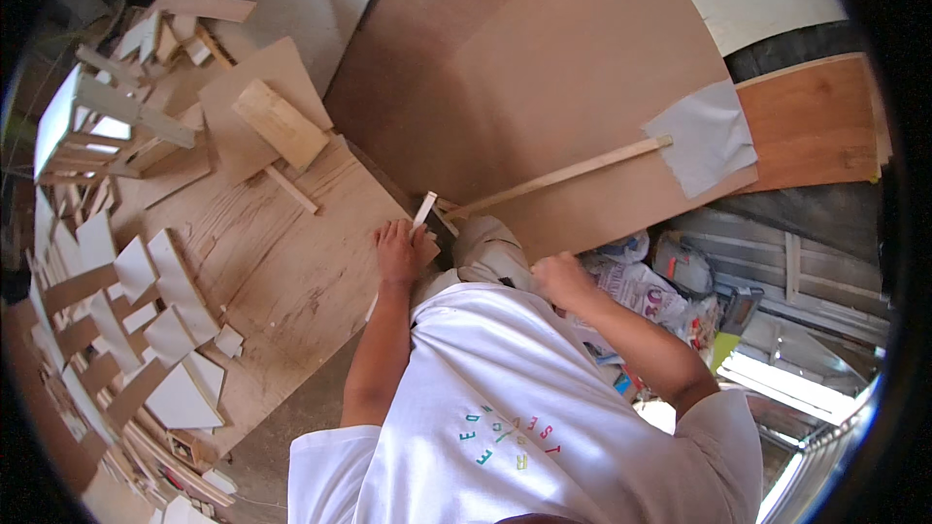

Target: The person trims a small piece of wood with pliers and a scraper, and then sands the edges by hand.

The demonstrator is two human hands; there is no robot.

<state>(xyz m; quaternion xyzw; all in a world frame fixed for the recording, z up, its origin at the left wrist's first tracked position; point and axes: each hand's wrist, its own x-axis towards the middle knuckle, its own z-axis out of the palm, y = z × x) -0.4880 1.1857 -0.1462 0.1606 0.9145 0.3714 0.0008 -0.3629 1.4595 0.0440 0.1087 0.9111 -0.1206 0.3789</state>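
Note:
My left hand (395, 250) is at the near right corner of the plywood worktop (301, 272), its fingers closed on a short pale wooden strip (424, 209) that sticks up past the edge. My right hand (561, 277) is curled into a fist beside my bent knee (488, 245), to the right of the worktop. Whatever it may hold is hidden. A long thin wooden batten (563, 176) slants from near my knee across a large brown board (544, 68) and ends on a grey sheet (706, 141).
White and bare wood offcuts (160, 330) crowd the worktop's left side. Toward its far end, a wood block (282, 124) lies on a square brown panel (228, 102). Plastic bags (631, 291) and clutter lie right of my right arm. An orange-brown board (806, 126) stands far right.

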